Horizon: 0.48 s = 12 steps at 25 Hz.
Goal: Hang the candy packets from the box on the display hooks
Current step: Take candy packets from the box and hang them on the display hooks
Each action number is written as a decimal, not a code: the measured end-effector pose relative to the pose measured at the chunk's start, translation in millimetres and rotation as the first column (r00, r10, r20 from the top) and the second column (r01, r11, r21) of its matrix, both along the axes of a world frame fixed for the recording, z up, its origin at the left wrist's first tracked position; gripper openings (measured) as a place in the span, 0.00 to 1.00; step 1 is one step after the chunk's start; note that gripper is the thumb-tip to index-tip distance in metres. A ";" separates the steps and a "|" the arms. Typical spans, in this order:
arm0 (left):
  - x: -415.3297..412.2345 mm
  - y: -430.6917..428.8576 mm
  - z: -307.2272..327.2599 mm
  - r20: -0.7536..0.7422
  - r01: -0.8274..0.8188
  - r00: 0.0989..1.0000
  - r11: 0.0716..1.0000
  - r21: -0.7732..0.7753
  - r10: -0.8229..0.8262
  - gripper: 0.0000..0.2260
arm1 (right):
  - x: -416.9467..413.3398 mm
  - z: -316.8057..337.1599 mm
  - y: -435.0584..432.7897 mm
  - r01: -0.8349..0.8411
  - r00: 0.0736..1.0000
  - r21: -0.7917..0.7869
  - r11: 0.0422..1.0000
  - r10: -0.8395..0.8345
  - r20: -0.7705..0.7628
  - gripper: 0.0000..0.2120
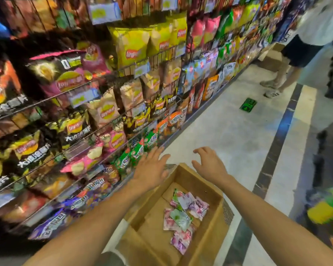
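Note:
An open cardboard box [210, 192] sits on the aisle floor below me. Several pink, white and green candy packets [183, 217] lie loose on its bottom. My left hand [152, 166] reaches out above the box's far left corner, fingers straight and spread, holding nothing. My right hand [210, 164] hovers above the far right corner, fingers loosely bent, also empty. Neither hand touches a packet. The display hooks are not clear to see in the blurred racks.
Wire racks [96, 116] full of chip and snack bags line the left side of the aisle. Another person [304, 50] stands farther down the aisle at the upper right. A green floor sticker [247, 105] lies ahead. Yellow and green goods [327, 206] sit at the right edge.

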<state>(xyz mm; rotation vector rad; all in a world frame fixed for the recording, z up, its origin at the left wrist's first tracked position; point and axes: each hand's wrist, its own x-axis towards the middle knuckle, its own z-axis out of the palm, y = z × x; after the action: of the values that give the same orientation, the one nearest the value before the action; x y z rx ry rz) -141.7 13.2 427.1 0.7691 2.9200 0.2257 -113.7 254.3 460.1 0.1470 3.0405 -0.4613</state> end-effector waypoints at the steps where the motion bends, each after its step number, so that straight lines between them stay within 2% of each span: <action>1: -1.7 2.7 -32.8 0.011 -0.004 1.000 1.000 0.001 0.004 0.29 | -2.3 -33.5 5.2 -0.004 1.000 -0.003 1.000 0.004 0.017 0.21; 5: 0.9 9.2 -155.7 0.074 0.001 0.997 0.999 0.041 -0.004 0.30 | -3.7 -167.8 19.4 -0.036 0.992 -0.007 0.999 0.036 0.125 0.21; 9: 21.0 7.7 -290.5 0.188 0.034 0.982 0.999 -0.009 -0.032 0.30 | 11.0 -307.8 18.2 -0.038 0.976 0.009 0.999 0.035 0.213 0.25; 12: 36.8 5.2 -368.6 0.226 0.067 0.972 0.997 -0.028 -0.059 0.28 | 28.7 -397.5 16.3 -0.039 0.956 -0.010 0.999 0.040 0.292 0.25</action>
<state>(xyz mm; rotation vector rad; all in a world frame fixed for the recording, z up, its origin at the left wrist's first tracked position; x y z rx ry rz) -104.9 18.4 58.6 0.7741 2.6758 0.2374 -84.9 270.5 62.6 0.1401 2.7471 -0.4033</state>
